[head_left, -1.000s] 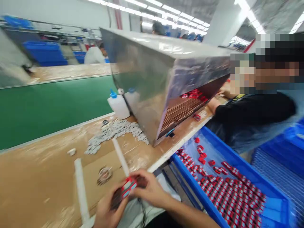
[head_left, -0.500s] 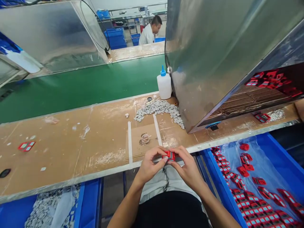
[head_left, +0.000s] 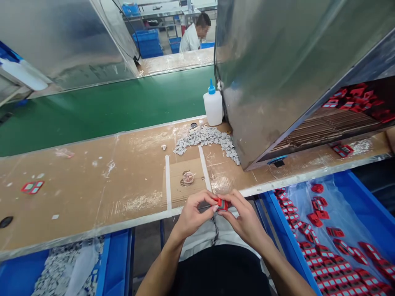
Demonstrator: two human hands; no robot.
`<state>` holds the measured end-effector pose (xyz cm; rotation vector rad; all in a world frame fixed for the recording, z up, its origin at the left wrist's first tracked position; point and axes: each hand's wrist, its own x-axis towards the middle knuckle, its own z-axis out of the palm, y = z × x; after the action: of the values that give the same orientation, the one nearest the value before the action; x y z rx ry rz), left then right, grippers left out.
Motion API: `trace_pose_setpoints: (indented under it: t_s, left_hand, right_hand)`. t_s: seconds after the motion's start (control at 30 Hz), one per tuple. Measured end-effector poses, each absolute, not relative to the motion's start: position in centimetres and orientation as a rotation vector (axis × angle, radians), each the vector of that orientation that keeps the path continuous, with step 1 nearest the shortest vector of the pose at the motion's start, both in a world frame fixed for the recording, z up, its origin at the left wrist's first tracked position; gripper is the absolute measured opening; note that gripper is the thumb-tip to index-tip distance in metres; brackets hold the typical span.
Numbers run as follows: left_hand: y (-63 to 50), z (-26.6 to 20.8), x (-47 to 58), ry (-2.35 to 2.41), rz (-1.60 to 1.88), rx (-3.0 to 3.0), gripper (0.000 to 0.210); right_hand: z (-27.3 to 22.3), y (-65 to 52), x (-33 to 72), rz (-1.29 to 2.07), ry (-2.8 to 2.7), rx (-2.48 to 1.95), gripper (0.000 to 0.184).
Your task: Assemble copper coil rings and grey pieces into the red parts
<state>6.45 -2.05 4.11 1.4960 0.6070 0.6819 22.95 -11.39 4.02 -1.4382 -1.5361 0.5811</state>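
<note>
Between my two hands, just off the bench's front edge, is a small red plastic part [head_left: 222, 204] with a grey area on it. My left hand [head_left: 195, 211] pinches its left end between thumb and fingers. On its other end, my right hand [head_left: 245, 213] grips with thumb and forefinger. Fingertips cover much of the part. Beyond my hands, a small round dish [head_left: 188, 177] sits on a cardboard patch [head_left: 175, 191] edged by white tape strips. A heap of small grey pieces [head_left: 205, 136] lies behind it.
A white bottle [head_left: 213, 107] with a blue nozzle stands beside a large metal housing [head_left: 265, 82]. Blue bins hold red parts [head_left: 331, 263] at right and grey pieces [head_left: 66, 267] at left. A green belt [head_left: 123, 109] runs behind the bench; a person [head_left: 193, 37] sits beyond.
The view has shifted slightly, so the bench sits a little higher in the picture. Both hands keep hold of the red part, which looks slightly turned.
</note>
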Motion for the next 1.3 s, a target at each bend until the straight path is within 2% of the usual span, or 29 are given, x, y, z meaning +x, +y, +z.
trace_pose_setpoints:
  t_s: [0.17, 0.33, 0.47, 0.57, 0.67, 0.73, 1.03, 1.17, 1.3]
  left_hand:
    - [-2.4, 3.7, 6.3, 0.613, 0.693, 1.44, 0.016]
    - [-2.4, 3.5, 6.1, 0.625, 0.658, 1.46, 0.014]
    - [-2.5, 3.2, 6.1, 0.614, 0.654, 1.461, 0.038]
    - [-2.3, 3.3, 6.0, 0.598, 0.665, 1.628, 0.035]
    - [-2.0, 3.6, 5.9, 0.576, 0.661, 1.838, 0.034]
    - [-2.0, 3.6, 5.9, 0.563, 0.644, 1.893, 0.034]
    - [-2.0, 3.4, 5.8, 0.511, 0.611, 1.918, 0.033]
    - [-2.1, 3.8, 5.2, 0.504, 0.526, 1.987, 0.035]
    - [-2.7, 4.2, 5.0, 0.527, 0.484, 2.099, 0.032]
  right_hand:
    - [3.9, -11.7, 22.6, 0.568, -1.555, -1.471, 0.024]
    - [2.3, -11.4, 21.9, 0.783, -1.264, -1.328, 0.021]
    - [1.3, -11.7, 21.3, 0.946, -1.04, -1.248, 0.03]
    - [1.7, -12.0, 21.8, 0.816, -1.164, -1.34, 0.03]
    - [2.7, -12.0, 22.7, 0.657, -1.337, -1.405, 0.011]
    - [3.3, -11.8, 23.3, 0.645, -1.415, -1.406, 0.006]
    - [4.2, -11.2, 23.9, 0.798, -1.543, -1.374, 0.01]
    - [3.8, -11.1, 24.2, 0.974, -1.528, -1.342, 0.014]
    - [3.0, -11.2, 23.9, 0.992, -1.522, -1.326, 0.018]
